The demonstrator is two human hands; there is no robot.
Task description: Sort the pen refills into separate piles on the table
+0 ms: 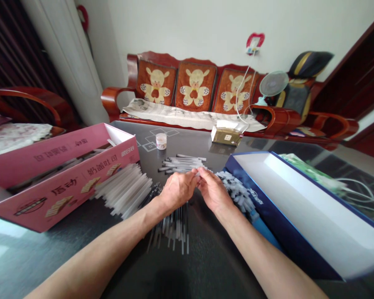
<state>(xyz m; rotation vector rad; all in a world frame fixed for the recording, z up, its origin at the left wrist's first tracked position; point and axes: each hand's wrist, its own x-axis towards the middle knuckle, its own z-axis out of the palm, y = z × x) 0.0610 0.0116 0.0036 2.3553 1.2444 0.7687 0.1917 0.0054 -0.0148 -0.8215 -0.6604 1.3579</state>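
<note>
My left hand [178,189] and my right hand [212,190] meet over the dark table [205,257], fingers pinched together on a thin clear pen tube [198,172] held between them. Under my wrists lies a pile of thin ink refills [174,226]. A heap of clear pen tubes [124,189] lies to the left of my left hand. A pile of small white caps [237,189] lies to the right of my right hand. A few assembled pens [182,163] lie beyond my fingers.
A pink carton [62,182] lies open at the left. A blue box lid with a white inside [302,207] stands at the right. Further back sit a small white jar [161,141], a tissue box [226,133], and a wooden sofa [193,95].
</note>
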